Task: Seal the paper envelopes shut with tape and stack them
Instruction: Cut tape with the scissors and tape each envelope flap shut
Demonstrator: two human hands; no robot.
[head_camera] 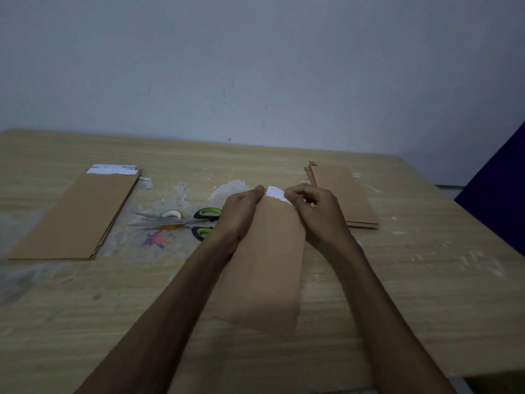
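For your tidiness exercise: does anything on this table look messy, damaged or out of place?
Yes. The table surface around the scissors and tape roll is scuffed with whitish residue patches, and a red-and-blue scribble marks the wood just below them.

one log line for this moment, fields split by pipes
phase: sealing | left hand: holds envelope top | right hand: pinches white strip | tape roll, scissors: idle on table | stacks: left and right

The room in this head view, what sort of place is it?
Probably a plain home or small workshop packing spot: a worn wooden table against a bare wall, with stacks of brown envelopes, scissors and tape.
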